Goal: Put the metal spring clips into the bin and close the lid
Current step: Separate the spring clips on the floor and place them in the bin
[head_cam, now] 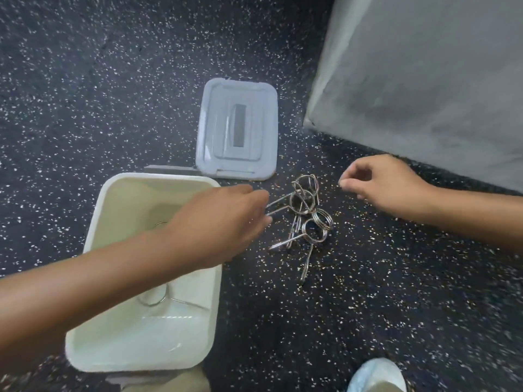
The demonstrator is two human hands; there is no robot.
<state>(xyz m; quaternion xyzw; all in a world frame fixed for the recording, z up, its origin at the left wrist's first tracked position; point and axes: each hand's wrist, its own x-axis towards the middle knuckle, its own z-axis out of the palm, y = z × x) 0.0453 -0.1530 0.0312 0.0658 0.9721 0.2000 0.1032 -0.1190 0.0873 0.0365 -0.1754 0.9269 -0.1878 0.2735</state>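
A pile of several metal spring clips [310, 215] lies on the dark speckled floor, right of the white bin [119, 349]. The bin stands open, with one clip [154, 298] on its bottom and another partly hidden under my forearm. The grey lid [254, 154] lies flat on the floor behind the pile. My left hand [218, 222] reaches across the bin's right rim, and its fingertips touch the handle ends of a clip at the pile's left edge. My right hand [382, 185] hovers right of the pile, fingers loosely curled, holding nothing.
A large grey padded block [424, 80] rises at the right and back. A light blue shoe tip [376, 376] shows at the bottom edge. Bare speckled floor [85, 94] stretches to the left and in front.
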